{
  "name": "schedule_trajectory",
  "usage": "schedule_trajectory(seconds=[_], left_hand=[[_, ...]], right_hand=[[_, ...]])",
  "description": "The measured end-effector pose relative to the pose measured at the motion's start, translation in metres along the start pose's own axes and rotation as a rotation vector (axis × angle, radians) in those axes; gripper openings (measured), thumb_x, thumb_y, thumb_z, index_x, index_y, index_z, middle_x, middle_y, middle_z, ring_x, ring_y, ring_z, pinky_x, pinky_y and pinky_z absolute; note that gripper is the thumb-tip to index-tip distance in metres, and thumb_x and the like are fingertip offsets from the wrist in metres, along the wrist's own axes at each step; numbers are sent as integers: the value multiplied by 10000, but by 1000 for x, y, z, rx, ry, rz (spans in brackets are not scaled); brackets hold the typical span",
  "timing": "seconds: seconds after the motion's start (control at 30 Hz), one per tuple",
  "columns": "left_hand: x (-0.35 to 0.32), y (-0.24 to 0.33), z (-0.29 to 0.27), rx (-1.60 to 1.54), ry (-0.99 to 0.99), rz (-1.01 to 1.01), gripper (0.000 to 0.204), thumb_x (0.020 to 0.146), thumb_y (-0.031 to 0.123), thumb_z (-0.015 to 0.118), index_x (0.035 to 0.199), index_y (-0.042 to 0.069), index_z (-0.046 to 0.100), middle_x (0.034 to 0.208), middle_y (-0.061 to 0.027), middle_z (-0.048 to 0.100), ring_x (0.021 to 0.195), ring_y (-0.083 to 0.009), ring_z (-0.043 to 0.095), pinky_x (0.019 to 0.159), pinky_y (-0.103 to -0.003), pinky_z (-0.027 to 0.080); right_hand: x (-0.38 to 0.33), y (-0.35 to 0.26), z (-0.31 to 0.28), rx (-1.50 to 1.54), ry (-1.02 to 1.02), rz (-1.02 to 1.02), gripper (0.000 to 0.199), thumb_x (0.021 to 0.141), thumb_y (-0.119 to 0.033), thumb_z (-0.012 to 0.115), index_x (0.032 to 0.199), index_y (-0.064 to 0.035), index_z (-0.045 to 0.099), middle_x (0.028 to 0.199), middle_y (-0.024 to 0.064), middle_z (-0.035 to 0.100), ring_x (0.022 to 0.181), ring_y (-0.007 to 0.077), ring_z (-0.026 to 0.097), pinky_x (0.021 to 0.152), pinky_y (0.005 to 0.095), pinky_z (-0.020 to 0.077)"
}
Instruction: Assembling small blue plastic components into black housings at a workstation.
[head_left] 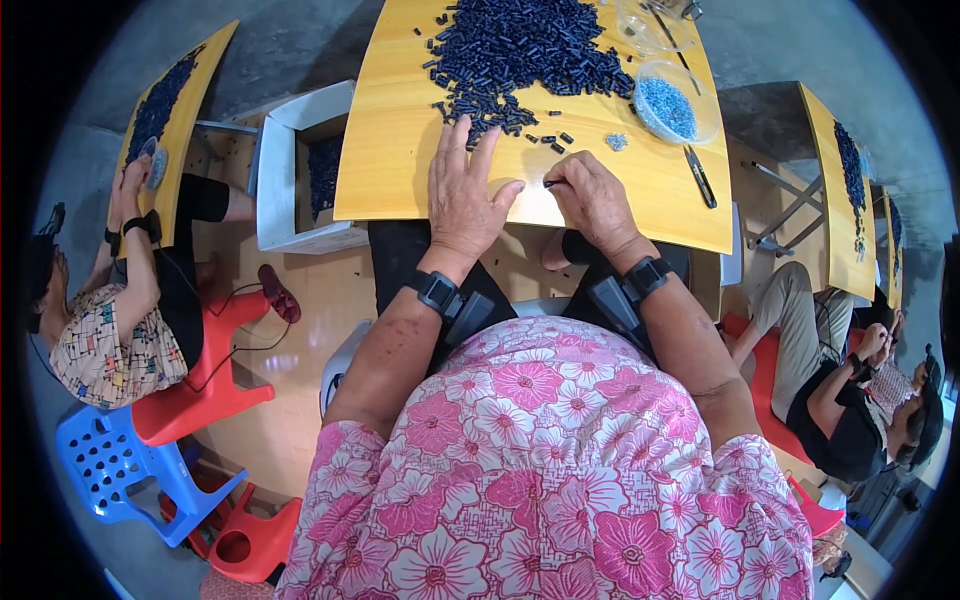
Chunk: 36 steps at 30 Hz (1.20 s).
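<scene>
My left hand [466, 190] lies with fingers spread on the yellow table [390, 150], its fingertips at the near edge of a heap of small dark cylindrical pieces [530, 45]. Close to the table's front edge, my right hand [594, 200] pinches one small dark piece [550, 183] between thumb and forefinger. Several loose pieces [556, 142] are scattered between the hands and the heap. Beyond my right hand sits a little pile of tiny pale-blue bits [616, 142], beside a clear bowl [708, 128] filled with more blue bits [666, 107].
Black-handled tweezers or snips [700, 178] rest at the table's right side. Another clear container [655, 28] stands at the far right. A white box [285, 235] with dark pieces is left of the table. People work at tables on both sides, near red stools [215, 370] and a blue stool [130, 470].
</scene>
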<state>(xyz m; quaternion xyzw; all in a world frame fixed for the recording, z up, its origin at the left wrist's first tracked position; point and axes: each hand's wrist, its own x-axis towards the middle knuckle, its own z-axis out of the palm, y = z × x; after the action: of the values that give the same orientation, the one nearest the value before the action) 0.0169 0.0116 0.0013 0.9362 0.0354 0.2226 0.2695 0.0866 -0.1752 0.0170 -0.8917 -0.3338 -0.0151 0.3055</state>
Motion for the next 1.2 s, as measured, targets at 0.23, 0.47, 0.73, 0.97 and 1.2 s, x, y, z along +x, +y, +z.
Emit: schedule_trajectory(seconds=[0.23,0.47,0.73,0.97,1.2], left_hand=[[0,0,-1,-8,-6,0,719,767,287,786,1395,125,477,1491,-207,346,1381,-406,320,1119,-483,296],[1,0,-1,-9,0,5,709,768,285,785,1389,123,485,1482,-210,358,1377,-409,328,1114,-485,302],[-1,2,-2,-32,5,10,687,751,239,797,1365,118,513,1473,-201,379,1373,-410,336,1118,-482,306],[-3,14,0,-223,55,38,467,698,121,793,1145,98,658,1203,-120,560,1151,-335,498,1000,-423,416],[5,25,9,-220,62,88,280,678,132,805,943,141,715,967,-28,608,950,-260,533,851,-383,427]], right_hand=[[-1,1,0,-45,30,-154,149,817,-52,673,956,-86,630,884,115,603,835,322,611,734,409,513],[-3,4,4,-153,18,-214,127,855,-50,587,981,-69,585,882,133,564,825,341,579,733,433,497],[-3,8,4,-172,-62,-174,389,669,-55,724,1025,-63,567,946,146,562,909,353,575,813,420,485],[-3,1,-5,46,6,-76,113,816,-108,634,912,-58,667,1024,98,610,988,305,581,856,401,495],[-5,12,-5,181,38,11,172,821,-112,636,984,-60,648,1020,97,608,995,304,577,866,382,495]])
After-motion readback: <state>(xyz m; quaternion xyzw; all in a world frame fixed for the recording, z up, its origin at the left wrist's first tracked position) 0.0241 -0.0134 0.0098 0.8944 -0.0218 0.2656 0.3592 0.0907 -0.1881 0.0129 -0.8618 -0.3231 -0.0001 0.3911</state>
